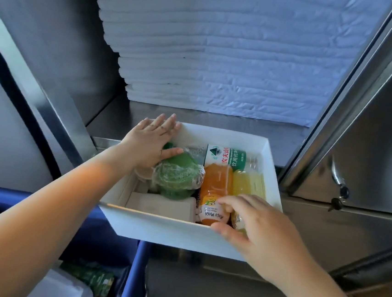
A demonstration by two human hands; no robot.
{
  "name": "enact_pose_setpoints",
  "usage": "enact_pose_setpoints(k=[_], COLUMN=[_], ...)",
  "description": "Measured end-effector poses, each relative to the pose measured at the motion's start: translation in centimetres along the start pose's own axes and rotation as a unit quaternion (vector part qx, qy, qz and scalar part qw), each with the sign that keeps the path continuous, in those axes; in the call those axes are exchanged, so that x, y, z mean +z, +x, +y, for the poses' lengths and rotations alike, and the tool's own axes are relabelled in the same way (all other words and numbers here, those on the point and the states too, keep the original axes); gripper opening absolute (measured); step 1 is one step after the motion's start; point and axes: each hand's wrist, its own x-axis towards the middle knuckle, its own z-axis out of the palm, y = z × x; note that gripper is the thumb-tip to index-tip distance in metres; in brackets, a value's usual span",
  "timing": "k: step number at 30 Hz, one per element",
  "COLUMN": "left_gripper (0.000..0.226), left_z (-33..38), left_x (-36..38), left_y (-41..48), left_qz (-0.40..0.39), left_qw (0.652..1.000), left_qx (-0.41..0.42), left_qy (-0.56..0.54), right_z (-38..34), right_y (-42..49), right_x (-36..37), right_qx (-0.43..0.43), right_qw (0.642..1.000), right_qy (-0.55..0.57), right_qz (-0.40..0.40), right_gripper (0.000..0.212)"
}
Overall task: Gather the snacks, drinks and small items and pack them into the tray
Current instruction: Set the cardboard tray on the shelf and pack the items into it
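Note:
A white tray (270, 160) rests on a steel ledge, its near end jutting over the edge. Inside lie an orange juice bottle (215, 186), a yellow juice bottle (249, 184), a water bottle with a green label (227, 157), a green snack wrapped in clear film (177, 177) and a white box (160, 206). My left hand (150, 141) lies flat with straight fingers on the tray's far left corner, thumb on the green snack. My right hand (254, 223) holds the tray's near wall, thumb outside, fingers curled over the bottle tops.
A tall stack of white folded cloths (211, 54) stands on the shelf behind the tray. A steel cabinet door with a handle and key (339, 186) is on the right. Below left is a blue bin (108, 247) holding packets.

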Motion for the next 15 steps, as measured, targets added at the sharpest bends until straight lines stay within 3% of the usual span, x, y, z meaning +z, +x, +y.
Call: enact_pose_setpoints(k=[4, 8, 12, 15], left_gripper=[0.096, 0.093, 0.066, 0.048], left_z=[-0.1, 0.3, 2.2, 4.4], left_x=[-0.2, -1.2, -2.7, -3.2], left_y=[0.2, -0.2, -1.8, -6.5], left_qz=[-0.018, -0.033, -0.044, 0.068], left_qw=[0.999, 0.996, 0.982, 0.954], left_qx=[-0.015, -0.035, -0.070, -0.100], left_qy=[-0.023, -0.074, -0.171, -0.276], right_z=[0.4, 1.4, 1.6, 1.7], right_y=[-1.3, -0.9, -0.8, -1.0], right_x=[1.5, 2.6, 3.3, 4.0], right_qx=[-0.048, -0.119, -0.151, -0.157], right_qw=[0.991, 0.963, 0.942, 0.934], right_qy=[-0.068, -0.119, -0.146, -0.153], right_qz=[0.103, 0.211, 0.262, 0.281], right_gripper=[0.048, 0.050, 0.050, 0.050])
